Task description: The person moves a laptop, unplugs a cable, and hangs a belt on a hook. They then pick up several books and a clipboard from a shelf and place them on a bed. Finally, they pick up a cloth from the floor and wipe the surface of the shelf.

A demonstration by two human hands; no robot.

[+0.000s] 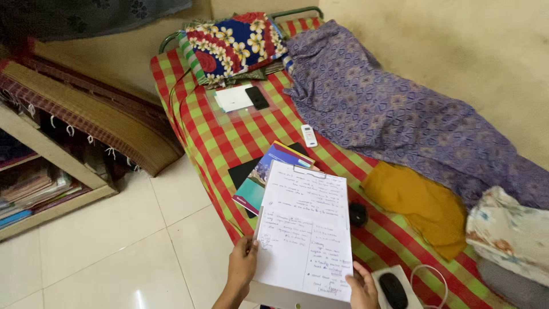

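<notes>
Bed (229,137) with red-green checked sheet ran diagonally through the head view, purple patterned blanket (389,114) heaped along the wall side, floral pillow (231,46) at the head end. Low shelf (51,154) of books stood left, across the tiled floor.

Clipboard (306,229) with a handwritten sheet sat over the bed's near edge, long axis running away from the person, clip end far, tilted slightly right. It lay directly ahead of and between both hands, equally close to each.

Left hand (243,266) gripped the lower-left edge: fingers curled shut around the board, thumb on the sheet. Right hand (362,286) pinched the lower-right corner, closed on it, thumb on top.

Beyond the clip: blue-covered book (266,171) on a dark flat item, partly under the clipboard. Mustard cloth (420,200) to the right. Smaller bits: black phone (257,97) beside a white pad (233,98), white remote (309,135), black mouse (393,289) just right of the right hand.
</notes>
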